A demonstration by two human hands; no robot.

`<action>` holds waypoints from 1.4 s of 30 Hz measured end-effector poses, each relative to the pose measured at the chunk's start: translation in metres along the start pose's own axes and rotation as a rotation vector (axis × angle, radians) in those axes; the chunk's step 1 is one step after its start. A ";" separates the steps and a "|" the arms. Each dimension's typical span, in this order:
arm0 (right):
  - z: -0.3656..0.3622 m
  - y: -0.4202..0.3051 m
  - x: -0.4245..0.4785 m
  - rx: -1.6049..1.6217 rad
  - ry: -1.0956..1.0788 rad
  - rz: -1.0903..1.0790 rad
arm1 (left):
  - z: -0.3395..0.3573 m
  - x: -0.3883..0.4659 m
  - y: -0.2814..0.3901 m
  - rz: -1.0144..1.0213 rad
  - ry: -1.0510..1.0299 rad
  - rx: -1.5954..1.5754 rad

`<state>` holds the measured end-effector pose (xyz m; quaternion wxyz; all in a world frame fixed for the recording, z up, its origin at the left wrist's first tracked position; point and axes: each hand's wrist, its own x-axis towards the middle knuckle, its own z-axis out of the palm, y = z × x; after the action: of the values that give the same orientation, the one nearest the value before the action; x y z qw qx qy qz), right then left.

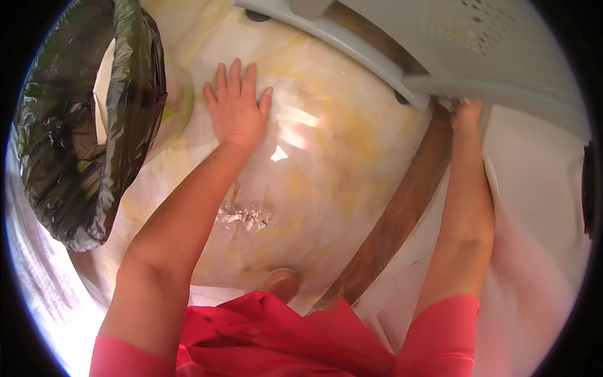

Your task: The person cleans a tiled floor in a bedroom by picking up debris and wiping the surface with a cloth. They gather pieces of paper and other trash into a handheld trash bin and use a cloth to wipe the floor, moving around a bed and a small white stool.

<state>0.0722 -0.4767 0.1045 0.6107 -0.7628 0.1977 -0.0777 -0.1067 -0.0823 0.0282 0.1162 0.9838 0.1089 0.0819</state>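
Note:
My left hand (238, 106) lies palm down on the marbled floor (330, 165), fingers spread, holding nothing. At the upper right, my right hand (466, 114) reaches in low beside the rim of a pale plastic furniture base (367, 47); its fingers are partly hidden, and a small greyish clump (447, 102) shows at them. Whether the hand grips it I cannot tell. A small pile of white scraps and grey dust (245, 217) lies on the floor near my left forearm.
On the left stands a bin lined with a black plastic bag (127, 118), with a pale flat piece (102, 94) inside. A brown strip (395, 221) runs along the floor beside the white wall (527, 155). My foot (281, 282) shows below the scraps.

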 end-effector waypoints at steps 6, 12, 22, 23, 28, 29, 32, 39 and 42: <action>0.009 0.045 0.064 -0.186 -0.112 -0.003 | 0.001 0.000 0.003 -0.002 -0.003 -0.005; 0.007 0.053 0.105 -0.342 -0.220 -0.010 | -0.007 0.000 0.008 -0.026 -0.051 -0.028; -0.018 0.054 0.143 -0.515 -0.339 -0.039 | -0.008 0.003 0.009 -0.035 -0.086 -0.012; -0.014 0.056 0.146 -0.527 -0.354 -0.047 | -0.008 0.003 0.008 -0.039 -0.088 0.005; -0.022 0.056 0.143 -0.627 -0.379 -0.099 | -0.008 0.003 0.008 -0.025 -0.083 0.008; -0.020 0.060 0.142 -0.647 -0.389 -0.114 | -0.008 0.002 0.008 -0.024 -0.079 0.016; -0.023 0.063 0.129 -0.733 -0.397 -0.168 | -0.006 0.003 0.008 -0.030 -0.066 -0.009; -0.041 0.093 0.073 -0.975 -0.487 -0.381 | -0.003 0.003 0.008 -0.016 -0.046 -0.028; -0.022 0.095 0.009 -1.145 -0.415 -0.567 | -0.003 0.000 0.003 -0.021 -0.036 -0.041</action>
<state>0.0529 -0.5166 0.0173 0.0911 -0.9879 -0.1216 0.0303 -0.1071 -0.0842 0.0316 0.1390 0.9814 0.1156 0.0650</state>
